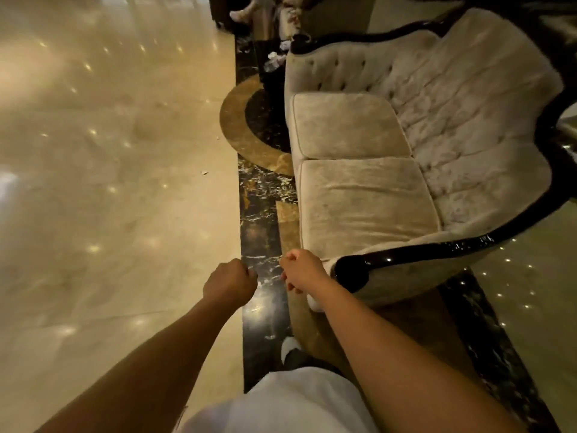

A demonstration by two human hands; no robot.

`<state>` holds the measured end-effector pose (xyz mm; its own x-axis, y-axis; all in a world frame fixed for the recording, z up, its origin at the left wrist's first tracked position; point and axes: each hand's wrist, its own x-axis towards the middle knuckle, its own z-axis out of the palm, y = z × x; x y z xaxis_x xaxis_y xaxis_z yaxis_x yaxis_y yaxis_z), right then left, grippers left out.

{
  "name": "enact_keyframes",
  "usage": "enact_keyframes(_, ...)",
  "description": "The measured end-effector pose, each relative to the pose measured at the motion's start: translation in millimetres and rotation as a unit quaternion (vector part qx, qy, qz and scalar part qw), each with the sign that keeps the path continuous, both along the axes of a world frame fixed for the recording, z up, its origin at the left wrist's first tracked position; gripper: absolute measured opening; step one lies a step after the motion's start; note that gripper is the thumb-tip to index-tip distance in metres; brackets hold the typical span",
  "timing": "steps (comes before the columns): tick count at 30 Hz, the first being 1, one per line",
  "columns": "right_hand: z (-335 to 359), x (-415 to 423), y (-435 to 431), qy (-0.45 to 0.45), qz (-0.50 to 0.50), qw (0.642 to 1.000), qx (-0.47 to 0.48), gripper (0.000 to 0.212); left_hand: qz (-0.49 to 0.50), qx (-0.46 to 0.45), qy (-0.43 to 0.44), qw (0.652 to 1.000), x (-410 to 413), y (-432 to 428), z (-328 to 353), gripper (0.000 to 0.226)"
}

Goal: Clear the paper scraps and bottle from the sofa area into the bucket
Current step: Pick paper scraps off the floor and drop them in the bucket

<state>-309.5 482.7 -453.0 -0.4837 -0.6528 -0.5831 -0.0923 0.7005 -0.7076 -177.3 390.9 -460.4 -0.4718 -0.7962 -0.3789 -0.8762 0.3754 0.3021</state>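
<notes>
A beige tufted sofa with dark glossy trim stands to my right, its two seat cushions bare. My left hand is a closed fist over the dark marble floor strip. Close beside it, my right hand has its fingers curled by the sofa's near armrest; I see nothing in either hand. A small paper scrap lies on the cream floor left of the sofa. More crumpled paper scraps lie on the floor beyond the sofa's far end. No bottle or bucket shows in this view.
Polished cream marble floor spreads to the left, with a dark marble strip along the sofa front. A person's legs and more furniture are at the far top. My own foot is below.
</notes>
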Motion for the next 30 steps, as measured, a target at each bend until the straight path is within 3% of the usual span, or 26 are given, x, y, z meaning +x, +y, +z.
enact_keyframes(15,-15.9,-163.0,-225.9,0.021,0.091,0.995,0.045,0.014,0.139,0.049,-0.035,0.988,-90.2,-202.9,-16.8,0.035)
enact_keyframes(21,-20.0,-229.5,-382.8,0.058,0.099,0.993,0.032,0.021,0.155,0.076,-0.012,0.985,-156.9,-360.5,-34.6,0.034)
enact_keyframes(26,-4.1,-287.5,-496.7,0.099,0.087,0.990,0.050,0.015,0.144,0.075,0.002,0.987,-218.8,-496.2,-23.4,0.028)
enact_keyframes(30,3.0,-323.8,-563.6,0.083,0.088,0.991,0.063,0.017,0.153,0.098,0.007,0.983,-256.9,-572.7,-21.3,0.029)
